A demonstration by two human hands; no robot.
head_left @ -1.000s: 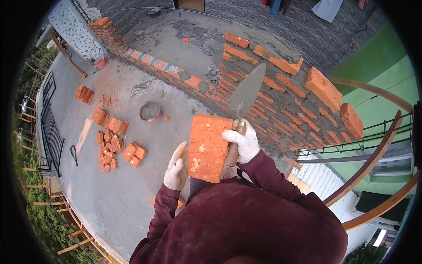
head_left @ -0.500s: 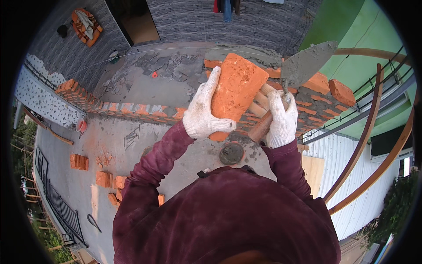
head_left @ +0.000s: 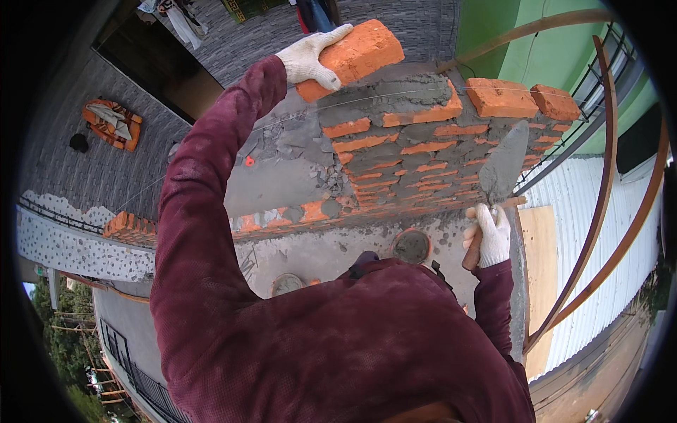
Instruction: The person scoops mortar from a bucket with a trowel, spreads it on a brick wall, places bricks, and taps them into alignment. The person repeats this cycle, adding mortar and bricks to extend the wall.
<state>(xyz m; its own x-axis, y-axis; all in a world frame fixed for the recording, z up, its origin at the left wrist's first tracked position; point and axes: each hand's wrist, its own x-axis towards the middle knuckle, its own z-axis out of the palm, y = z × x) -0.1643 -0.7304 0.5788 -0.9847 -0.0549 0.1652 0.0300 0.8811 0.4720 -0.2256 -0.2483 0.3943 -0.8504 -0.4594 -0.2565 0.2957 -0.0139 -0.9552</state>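
Observation:
Raised at the end of an outstretched arm, my gloved left hand [head_left: 310,59] grips an orange brick [head_left: 364,52] by its left end. The brick is tilted, above the far left part of the brick wall [head_left: 402,148]. Grey mortar [head_left: 381,95] is spread on the wall's top beside it. My gloved right hand [head_left: 488,235] is closed around the wooden handle of a trowel [head_left: 505,163], whose mortar-smeared blade points up in front of the wall face. Two bricks stand at the right of the top course, the nearer being a rough brick [head_left: 501,97].
A thin string line [head_left: 423,94] runs along the wall top. Mortar buckets, one of them a round bucket [head_left: 411,247], stand on the floor below. Curved wooden poles [head_left: 599,190] rise at the right beside white corrugated sheeting [head_left: 599,233]. Rubble [head_left: 289,134] lies behind the low wall.
My left hand has carried the brick from in front of me up and away over the wall. My right hand has lowered the trowel and moved right, apart from the brick.

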